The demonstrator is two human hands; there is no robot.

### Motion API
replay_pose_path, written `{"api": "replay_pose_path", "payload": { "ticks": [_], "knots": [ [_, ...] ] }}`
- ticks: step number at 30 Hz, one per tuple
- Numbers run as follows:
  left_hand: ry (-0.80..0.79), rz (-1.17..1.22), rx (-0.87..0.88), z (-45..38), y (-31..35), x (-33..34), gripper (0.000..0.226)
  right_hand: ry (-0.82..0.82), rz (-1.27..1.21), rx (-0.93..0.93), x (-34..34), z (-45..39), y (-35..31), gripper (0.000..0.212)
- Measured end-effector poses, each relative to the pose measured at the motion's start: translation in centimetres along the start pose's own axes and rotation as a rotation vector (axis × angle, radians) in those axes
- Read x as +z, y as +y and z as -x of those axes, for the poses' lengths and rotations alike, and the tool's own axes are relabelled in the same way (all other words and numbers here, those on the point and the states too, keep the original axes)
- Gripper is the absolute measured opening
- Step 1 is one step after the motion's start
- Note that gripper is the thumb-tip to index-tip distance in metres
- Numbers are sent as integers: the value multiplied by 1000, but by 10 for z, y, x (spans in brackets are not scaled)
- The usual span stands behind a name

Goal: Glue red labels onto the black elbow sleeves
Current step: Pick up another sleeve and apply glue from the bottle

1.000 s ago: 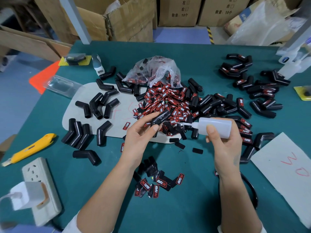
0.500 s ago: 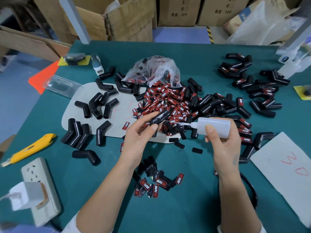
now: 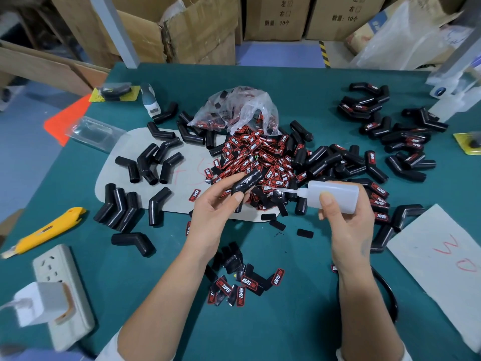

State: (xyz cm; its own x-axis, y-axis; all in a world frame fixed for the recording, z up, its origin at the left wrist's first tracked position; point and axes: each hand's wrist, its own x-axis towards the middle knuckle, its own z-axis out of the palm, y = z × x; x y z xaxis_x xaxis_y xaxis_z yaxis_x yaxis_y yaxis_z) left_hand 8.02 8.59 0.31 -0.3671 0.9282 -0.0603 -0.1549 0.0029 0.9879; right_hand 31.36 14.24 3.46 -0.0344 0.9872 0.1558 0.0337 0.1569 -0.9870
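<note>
Black sleeve [image 3: 246,181] sits pinched in my left hand [image 3: 216,204] above the counter [image 3: 299,295], long axis slanting up-right. My right hand [image 3: 346,225] grips the glue bottle [image 3: 331,194], nozzle aimed left, just short of it.

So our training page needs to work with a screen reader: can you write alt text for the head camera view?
Over a green table, the left hand holds a black elbow sleeve while the right hand points a white glue bottle at it. Behind lies a heap of red labels among more sleeves.
</note>
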Motion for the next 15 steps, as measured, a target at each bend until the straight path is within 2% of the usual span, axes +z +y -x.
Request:
{"api": "replay_pose_path", "payload": {
  "ticks": [7, 15],
  "knots": [
    [-2, 11, 1, 0, 1, 1, 39, -6, -12, -9, 0, 0, 1, 20],
    [-24, 141, -23, 1, 2, 3, 36, 27, -91, 30, -2, -3, 6, 30]
  ]
}}
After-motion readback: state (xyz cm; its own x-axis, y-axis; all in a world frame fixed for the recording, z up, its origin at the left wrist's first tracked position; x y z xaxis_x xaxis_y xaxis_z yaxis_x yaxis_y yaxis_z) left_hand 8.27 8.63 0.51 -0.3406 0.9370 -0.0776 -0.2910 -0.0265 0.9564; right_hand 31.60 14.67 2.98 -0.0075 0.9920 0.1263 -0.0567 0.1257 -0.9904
